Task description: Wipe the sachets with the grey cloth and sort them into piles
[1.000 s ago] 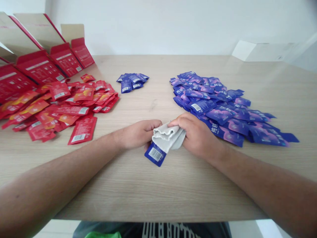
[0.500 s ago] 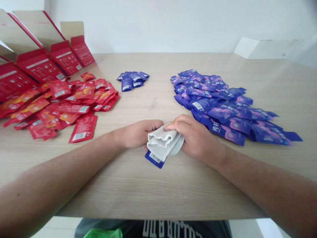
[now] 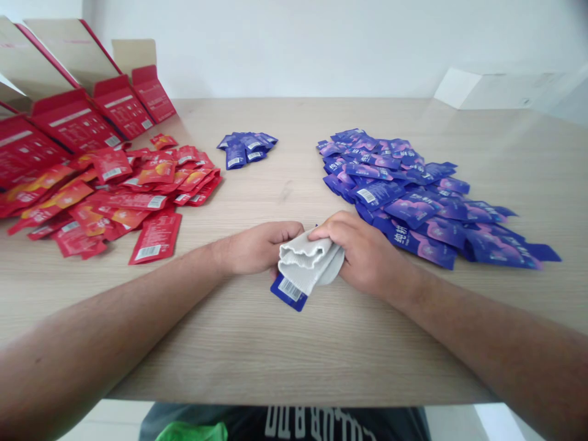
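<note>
In the middle of the table, my right hand (image 3: 362, 254) is closed on a folded white knit cloth (image 3: 303, 262) with a ribbed, wavy edge; whether it is a glove I cannot tell. The cloth lies over a blue sachet (image 3: 289, 294), whose lower end with a barcode label sticks out below. My left hand (image 3: 261, 246) is closed at the sachet's left side, thumb on top, its fingers mostly hidden under the sachet and cloth. Much of the sachet is covered.
Red sachets (image 3: 156, 236) lie heaped on the left before open red boxes (image 3: 76, 122). A large pile of blue-purple sachets (image 3: 413, 205) spreads on the right. A small blue pile (image 3: 248, 147) lies farther back. A white box (image 3: 496, 90) stands back right.
The white cloth has shifted slightly right across the blue sachet with my right hand, showing a little more of the barcode end. My left hand has barely moved.
</note>
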`<action>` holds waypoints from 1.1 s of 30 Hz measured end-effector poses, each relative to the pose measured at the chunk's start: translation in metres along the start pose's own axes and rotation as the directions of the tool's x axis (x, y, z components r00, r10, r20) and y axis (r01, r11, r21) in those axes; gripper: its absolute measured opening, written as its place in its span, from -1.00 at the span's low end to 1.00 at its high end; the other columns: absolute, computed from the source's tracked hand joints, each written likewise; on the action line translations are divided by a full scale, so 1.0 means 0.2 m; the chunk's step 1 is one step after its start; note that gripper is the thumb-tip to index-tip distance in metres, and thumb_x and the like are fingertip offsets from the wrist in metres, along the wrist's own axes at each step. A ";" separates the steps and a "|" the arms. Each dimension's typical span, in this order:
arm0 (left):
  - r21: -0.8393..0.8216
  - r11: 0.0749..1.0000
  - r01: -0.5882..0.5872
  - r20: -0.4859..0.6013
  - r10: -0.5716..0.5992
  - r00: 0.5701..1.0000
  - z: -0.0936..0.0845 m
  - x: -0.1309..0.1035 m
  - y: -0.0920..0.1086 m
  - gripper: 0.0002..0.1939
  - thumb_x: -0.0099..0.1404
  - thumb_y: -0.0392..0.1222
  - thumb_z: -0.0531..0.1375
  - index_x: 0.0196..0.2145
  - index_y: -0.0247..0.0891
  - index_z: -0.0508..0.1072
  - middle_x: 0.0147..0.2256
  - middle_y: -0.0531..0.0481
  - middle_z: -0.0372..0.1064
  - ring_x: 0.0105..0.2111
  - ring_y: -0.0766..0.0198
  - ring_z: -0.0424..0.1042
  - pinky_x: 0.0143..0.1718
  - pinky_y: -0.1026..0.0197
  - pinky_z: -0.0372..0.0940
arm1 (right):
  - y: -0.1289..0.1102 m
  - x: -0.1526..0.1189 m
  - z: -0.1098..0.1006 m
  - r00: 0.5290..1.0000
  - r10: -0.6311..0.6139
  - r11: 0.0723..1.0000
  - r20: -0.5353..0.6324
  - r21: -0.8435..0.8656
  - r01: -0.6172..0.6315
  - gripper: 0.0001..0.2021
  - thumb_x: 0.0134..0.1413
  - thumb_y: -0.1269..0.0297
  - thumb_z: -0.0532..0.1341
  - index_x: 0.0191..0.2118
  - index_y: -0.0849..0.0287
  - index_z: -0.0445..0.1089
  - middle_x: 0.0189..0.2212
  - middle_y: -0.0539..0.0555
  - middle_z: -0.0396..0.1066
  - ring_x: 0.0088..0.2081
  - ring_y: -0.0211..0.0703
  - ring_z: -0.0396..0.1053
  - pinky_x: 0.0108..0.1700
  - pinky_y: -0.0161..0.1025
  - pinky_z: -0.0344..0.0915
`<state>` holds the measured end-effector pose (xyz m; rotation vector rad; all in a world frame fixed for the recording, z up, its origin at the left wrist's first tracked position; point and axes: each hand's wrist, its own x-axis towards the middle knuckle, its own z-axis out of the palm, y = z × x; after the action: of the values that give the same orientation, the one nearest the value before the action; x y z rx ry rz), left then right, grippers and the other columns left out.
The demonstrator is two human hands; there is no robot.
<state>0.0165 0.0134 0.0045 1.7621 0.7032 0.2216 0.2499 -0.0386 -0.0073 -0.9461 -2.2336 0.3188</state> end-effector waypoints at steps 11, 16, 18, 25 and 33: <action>-0.018 1.000 0.007 -0.010 -0.007 1.000 0.00 0.00 0.00 -0.79 0.35 -0.07 0.19 -0.34 -0.23 0.29 -0.46 0.12 0.27 -0.50 0.36 0.30 -0.51 0.32 0.21 | 0.00 -0.01 0.00 1.000 -0.003 1.000 0.011 -0.001 0.003 -0.70 0.14 0.53 0.24 0.00 0.20 0.42 -0.13 0.16 0.41 -0.04 -0.02 0.39 0.04 -0.09 0.34; 0.000 1.000 -0.004 0.000 0.004 1.000 0.00 0.00 -0.01 -0.81 0.38 -0.10 0.16 -0.33 -0.23 0.27 -0.46 0.13 0.25 -0.51 0.37 0.29 -0.51 0.32 0.20 | 0.00 0.00 0.01 0.998 0.056 0.998 -0.028 -0.025 -0.057 -0.73 0.14 0.52 0.24 -0.04 0.19 0.44 -0.14 0.15 0.42 -0.07 -0.02 0.40 0.02 -0.07 0.34; -0.026 1.000 0.010 0.010 -0.010 1.000 0.00 0.01 -0.02 -0.79 0.39 -0.05 0.14 -0.32 -0.23 0.28 -0.46 0.13 0.26 -0.51 0.38 0.30 -0.51 0.32 0.21 | -0.01 0.00 0.00 1.000 0.011 1.000 0.006 -0.001 -0.011 -0.74 0.17 0.49 0.24 -0.03 0.19 0.43 -0.13 0.16 0.42 -0.06 -0.01 0.39 0.02 -0.07 0.35; 0.012 1.000 0.011 -0.007 -0.011 1.000 0.00 0.00 -0.02 -0.82 0.40 -0.10 0.15 -0.31 -0.24 0.29 -0.44 0.14 0.23 -0.49 0.39 0.29 -0.49 0.33 0.19 | -0.01 -0.01 0.00 0.999 0.046 0.999 -0.014 -0.019 -0.046 -0.72 0.17 0.51 0.24 -0.01 0.17 0.43 -0.12 0.15 0.42 -0.05 -0.03 0.39 0.04 -0.07 0.33; 0.051 0.999 0.004 -0.061 -0.001 0.998 0.00 0.01 -0.02 -0.75 0.45 -0.04 0.07 -0.32 -0.24 0.27 -0.45 0.15 0.19 -0.47 0.40 0.22 -0.45 0.33 0.16 | -0.07 -0.01 0.00 0.989 -0.100 0.995 0.108 -0.009 0.102 -0.79 0.22 0.45 0.25 -0.04 0.17 0.46 -0.14 0.14 0.45 -0.11 -0.02 0.36 -0.01 -0.07 0.32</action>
<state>0.0163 0.0155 0.0008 1.8095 0.7605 0.2581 0.2430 -0.0497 -0.0008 -0.8374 -2.3757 0.3139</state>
